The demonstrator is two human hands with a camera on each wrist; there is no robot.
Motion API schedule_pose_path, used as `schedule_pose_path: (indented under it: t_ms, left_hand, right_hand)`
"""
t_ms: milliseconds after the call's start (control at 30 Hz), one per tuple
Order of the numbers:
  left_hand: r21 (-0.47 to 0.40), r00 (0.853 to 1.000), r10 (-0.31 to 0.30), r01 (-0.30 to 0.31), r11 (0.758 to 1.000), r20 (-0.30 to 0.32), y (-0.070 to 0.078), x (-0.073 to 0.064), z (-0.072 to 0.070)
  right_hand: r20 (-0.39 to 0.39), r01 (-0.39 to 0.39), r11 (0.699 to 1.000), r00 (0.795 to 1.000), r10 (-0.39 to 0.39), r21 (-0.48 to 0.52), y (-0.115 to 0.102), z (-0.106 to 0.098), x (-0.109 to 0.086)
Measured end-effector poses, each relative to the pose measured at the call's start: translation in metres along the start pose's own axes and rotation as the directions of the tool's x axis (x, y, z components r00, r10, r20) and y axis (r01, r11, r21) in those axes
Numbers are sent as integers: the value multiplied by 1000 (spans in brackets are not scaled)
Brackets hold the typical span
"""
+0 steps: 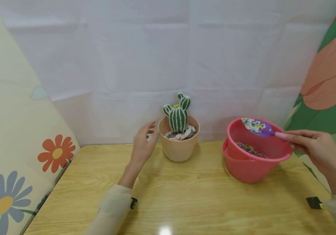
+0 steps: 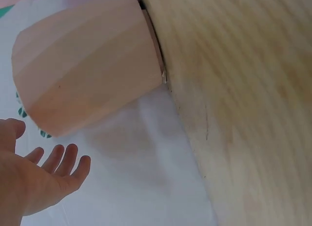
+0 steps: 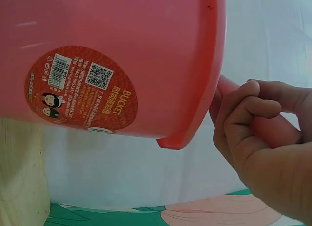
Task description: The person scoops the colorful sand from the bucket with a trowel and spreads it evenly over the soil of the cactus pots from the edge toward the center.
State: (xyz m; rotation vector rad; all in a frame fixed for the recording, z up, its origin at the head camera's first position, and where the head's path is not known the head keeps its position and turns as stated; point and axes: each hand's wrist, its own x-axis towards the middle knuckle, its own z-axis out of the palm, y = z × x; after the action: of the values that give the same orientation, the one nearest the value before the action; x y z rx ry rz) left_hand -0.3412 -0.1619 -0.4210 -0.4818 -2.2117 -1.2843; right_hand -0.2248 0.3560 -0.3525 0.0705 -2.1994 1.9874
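Note:
My right hand (image 1: 322, 147) grips the pink handle (image 3: 275, 131) of a small toy shovel with a purple blade (image 1: 267, 131). Small white, yellow and blue pebbles (image 1: 253, 125) lie on that blade, which is held over a pink bucket (image 1: 244, 168). Inside the bucket is a layer of darker mixed granules (image 1: 251, 149). Left of it stands a peach flowerpot (image 1: 179, 150) with a knitted green-and-white cactus (image 1: 178, 119) in it. White material and a brownish filling surround the cactus base. My left hand (image 1: 144, 145) is beside the pot's left rim, fingers loosely bent and holding nothing.
Both the pot and the bucket stand on a wooden table (image 1: 168, 195), near its back edge. A white cloth (image 1: 141, 65) hangs behind them. Flower-patterned panels (image 1: 18, 130) flank the table. A red label (image 3: 80, 89) is on the bucket's side.

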Motion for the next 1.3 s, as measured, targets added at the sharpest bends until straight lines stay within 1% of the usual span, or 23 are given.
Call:
schedule_pose_path:
  t_ms: [67, 167, 233, 300, 333, 400, 433, 500, 567, 733, 800, 900, 1000, 1067, 1200, 1300]
  left_hand:
    - [-28, 1000, -20, 20, 999, 13, 0, -1, 6]
    - [-72, 997, -71, 74, 995, 43, 1, -2, 13]
    - [-95, 991, -112, 119, 988, 74, 1, -2, 16]
    - [-112, 982, -154, 166, 980, 110, 0, -1, 17]
    - [-125, 976, -176, 193, 973, 130, 0, 0, 17]
    - [-156, 961, -221, 248, 956, 168, -1, 0, 17]
    - [-171, 953, -239, 271, 947, 188, -1, 1, 16]
    - [-211, 939, -265, 311, 927, 220, -2, 0, 15]
    - [-238, 931, -279, 333, 912, 234, -3, 0, 15]
    - [-313, 932, -279, 343, 886, 233, -7, 2, 22]
    - [-354, 928, -282, 356, 865, 243, -7, 3, 26]
    - [-402, 920, -289, 378, 834, 265, -6, 5, 26]
    - [-437, 912, -284, 393, 809, 295, -5, 6, 27]
    - [-451, 907, -282, 403, 797, 312, -7, 6, 27]
    - [-478, 899, -293, 424, 769, 326, -9, 7, 27]
    - [-489, 897, -305, 432, 758, 320, -10, 6, 27]
  right_hand:
    - [-26, 5, 1000, 1000, -5, -1, 1, -1, -3]
    - [-63, 11, 1000, 998, -10, 16, 4, -1, -6]
    - [-89, 6, 997, 996, -12, -72, 5, -1, -7]
    - [-120, -24, 983, 993, 2, -181, 5, 1, -6]
    - [-136, -40, 970, 991, 7, -242, 5, 1, -6]
    - [-159, -80, 932, 987, 24, -353, 4, 3, -4]
    - [-168, -97, 923, 985, 36, -373, 3, 4, -3]
    - [-175, -116, 915, 983, 51, -387, 3, 6, -2]
    - [-178, -124, 912, 982, 57, -391, 3, 7, -2]
    - [-184, -123, 912, 982, 53, -391, 6, 6, -4]
    - [-187, -123, 913, 981, 52, -388, 8, 4, -4]
    - [-183, -120, 921, 982, 54, -370, 8, 5, -4]
    - [-180, -112, 932, 982, 52, -345, 9, 6, -4]
    - [-163, -103, 943, 985, 53, -316, 9, 5, -4]
    - [-116, -90, 973, 991, 66, -213, 7, 3, -4]
    - [-121, -100, 981, 989, 80, -169, 7, 4, -3]
